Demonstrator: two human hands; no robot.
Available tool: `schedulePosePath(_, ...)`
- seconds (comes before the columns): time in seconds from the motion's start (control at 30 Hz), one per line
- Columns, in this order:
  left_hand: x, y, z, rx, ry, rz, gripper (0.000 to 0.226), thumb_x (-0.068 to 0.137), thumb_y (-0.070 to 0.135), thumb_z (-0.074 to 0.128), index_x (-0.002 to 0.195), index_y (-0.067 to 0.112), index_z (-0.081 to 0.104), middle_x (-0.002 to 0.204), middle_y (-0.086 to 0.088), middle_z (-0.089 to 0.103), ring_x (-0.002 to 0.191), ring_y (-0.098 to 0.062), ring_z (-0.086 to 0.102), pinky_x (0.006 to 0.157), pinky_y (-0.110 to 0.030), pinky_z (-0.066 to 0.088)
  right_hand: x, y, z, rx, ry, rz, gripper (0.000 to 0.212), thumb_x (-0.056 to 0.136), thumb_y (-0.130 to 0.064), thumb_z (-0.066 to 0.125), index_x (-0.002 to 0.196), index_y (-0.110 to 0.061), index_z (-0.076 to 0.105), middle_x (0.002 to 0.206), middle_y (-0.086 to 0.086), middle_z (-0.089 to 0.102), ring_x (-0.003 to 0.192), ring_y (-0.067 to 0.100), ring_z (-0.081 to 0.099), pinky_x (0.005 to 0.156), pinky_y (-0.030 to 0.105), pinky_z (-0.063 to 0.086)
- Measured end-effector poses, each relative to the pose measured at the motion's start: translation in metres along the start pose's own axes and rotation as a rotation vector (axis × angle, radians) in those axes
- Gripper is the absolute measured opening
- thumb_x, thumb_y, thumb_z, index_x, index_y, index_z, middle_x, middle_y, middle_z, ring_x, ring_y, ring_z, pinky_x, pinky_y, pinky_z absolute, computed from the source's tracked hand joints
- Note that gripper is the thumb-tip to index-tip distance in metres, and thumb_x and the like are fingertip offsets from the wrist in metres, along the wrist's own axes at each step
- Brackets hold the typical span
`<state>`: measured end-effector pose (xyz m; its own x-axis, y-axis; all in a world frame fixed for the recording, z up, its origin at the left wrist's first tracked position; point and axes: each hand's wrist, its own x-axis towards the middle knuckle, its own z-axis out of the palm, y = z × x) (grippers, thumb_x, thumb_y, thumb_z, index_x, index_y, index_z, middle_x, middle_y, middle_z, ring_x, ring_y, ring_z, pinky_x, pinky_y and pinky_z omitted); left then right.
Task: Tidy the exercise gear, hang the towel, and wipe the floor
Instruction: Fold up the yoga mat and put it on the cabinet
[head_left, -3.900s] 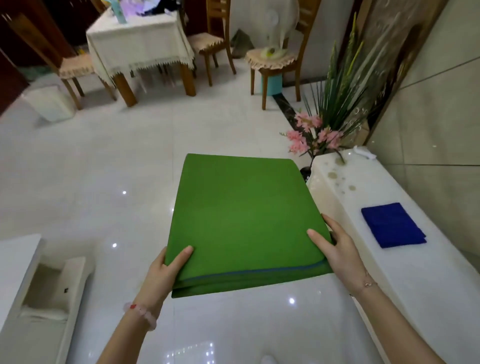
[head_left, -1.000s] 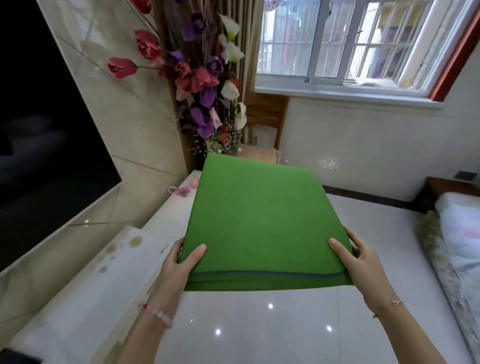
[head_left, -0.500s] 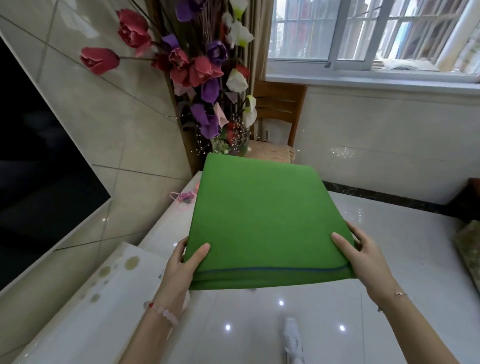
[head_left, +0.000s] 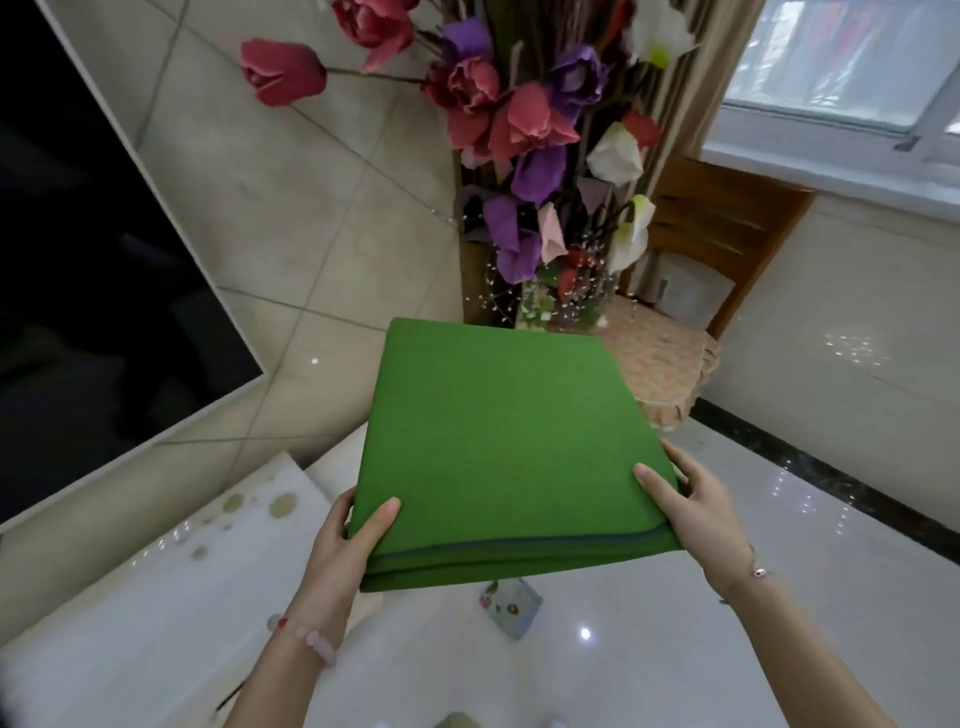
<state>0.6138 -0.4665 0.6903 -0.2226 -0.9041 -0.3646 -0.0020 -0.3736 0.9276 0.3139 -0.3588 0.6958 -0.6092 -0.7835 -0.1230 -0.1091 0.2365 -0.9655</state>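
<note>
Head view: left hand (head_left: 336, 552), right hand (head_left: 702, 519), each grip on mat (head_left: 493, 441) over glossy floor (head_left: 649, 654).

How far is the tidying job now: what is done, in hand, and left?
Done: the thick green exercise mat is folded flat. In hand: the left hand and the right hand grip its near corners, holding it in the air by the low white cabinet. Left: the mat is not yet set down; no towel shows here, so hanging and wiping cannot be judged.
</note>
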Motion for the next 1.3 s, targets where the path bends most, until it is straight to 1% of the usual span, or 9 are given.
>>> schedulePosePath(0.13,0.021,-0.001,-0.002,-0.029,0.093,-0.032,0.032,0.084,0.031,0.065,0.114,0.031,0.055,0.102,0.006,0.07,0.095,-0.013,0.067,0.077,-0.03,0.051,0.052,-0.001,0.024,-0.002,-0.123,0.037,0.051,0.088,-0.019,0.06,0.135,-0.016,0.042,0.115,0.002,0.058,0.089,0.006,0.058,0.06,0.005,0.05)
schedulePosePath(0.37,0.077,-0.008,-0.024,-0.089,0.201,-0.096,0.035,0.082,0.026,0.067,0.115,0.025,0.055,0.105,0.0,0.07,0.096,-0.018,0.067,0.081,-0.037,0.052,0.123,-0.001,0.081,-0.027,-0.268,0.078,0.053,0.085,-0.016,0.063,0.133,-0.016,0.042,0.102,-0.011,0.059,0.087,0.004,0.06,0.058,0.007,0.05)
schedulePosePath(0.5,0.119,-0.008,-0.041,-0.132,0.238,-0.142,0.039,0.082,0.022,0.068,0.118,0.023,0.053,0.104,-0.01,0.069,0.092,-0.025,0.068,0.078,-0.039,0.054,0.169,-0.005,0.117,-0.077,-0.344,0.086,0.053,0.083,-0.015,0.065,0.132,-0.016,0.045,0.106,-0.002,0.064,0.088,0.01,0.064,0.059,0.01,0.052)
schedulePosePath(0.7,0.156,-0.006,-0.05,-0.178,0.257,-0.219,0.039,0.084,0.018,0.067,0.119,0.021,0.05,0.105,-0.014,0.067,0.091,-0.025,0.068,0.065,-0.031,0.054,0.212,-0.007,0.149,-0.124,-0.426,0.096,0.045,0.083,-0.014,0.065,0.124,-0.023,0.049,0.1,-0.009,0.065,0.083,0.006,0.068,0.061,0.011,0.052)
schedulePosePath(0.77,0.164,-0.005,-0.053,-0.186,0.264,-0.238,0.04,0.083,0.018,0.068,0.119,0.021,0.05,0.105,-0.014,0.068,0.09,-0.026,0.068,0.068,-0.033,0.054,0.224,-0.007,0.158,-0.126,-0.457,0.118,0.042,0.084,-0.013,0.064,0.122,-0.024,0.051,0.102,-0.006,0.067,0.082,0.007,0.069,0.062,0.014,0.054)
schedulePosePath(0.9,0.179,-0.009,-0.056,-0.216,0.296,-0.262,0.04,0.082,0.016,0.068,0.118,0.021,0.05,0.104,-0.017,0.067,0.091,-0.028,0.068,0.072,-0.036,0.054,0.25,0.0,0.174,-0.168,-0.508,0.14,0.047,0.082,-0.014,0.066,0.127,-0.019,0.052,0.107,-0.002,0.068,0.091,0.014,0.068,0.074,0.024,0.057)
schedulePosePath(1.03,0.194,-0.023,-0.052,-0.254,0.348,-0.311,0.046,0.079,0.01,0.072,0.118,0.021,0.05,0.106,-0.019,0.065,0.091,-0.031,0.067,0.075,-0.041,0.054,0.282,0.01,0.19,-0.191,-0.599,0.163,0.049,0.081,-0.008,0.067,0.127,-0.014,0.05,0.111,0.004,0.067,0.094,0.014,0.067,0.072,0.021,0.056)
schedulePosePath(1.17,0.215,-0.036,-0.04,-0.294,0.414,-0.381,0.066,0.058,0.011,0.08,0.115,0.022,0.05,0.106,-0.019,0.065,0.092,-0.035,0.066,0.083,-0.05,0.052,0.325,0.027,0.208,-0.229,-0.683,0.165,0.048,0.08,-0.006,0.068,0.124,-0.015,0.049,0.111,0.005,0.065,0.097,0.015,0.064,0.071,0.015,0.055)
schedulePosePath(1.3,0.252,-0.055,-0.031,-0.323,0.496,-0.401,0.051,0.076,-0.004,0.072,0.111,0.025,0.049,0.109,-0.017,0.063,0.096,-0.034,0.063,0.085,-0.049,0.051,0.37,0.056,0.233,-0.236,-0.797,0.231,0.058,0.08,0.0,0.065,0.132,-0.011,0.041,0.12,0.011,0.06,0.103,0.019,0.061,0.075,0.021,0.055)
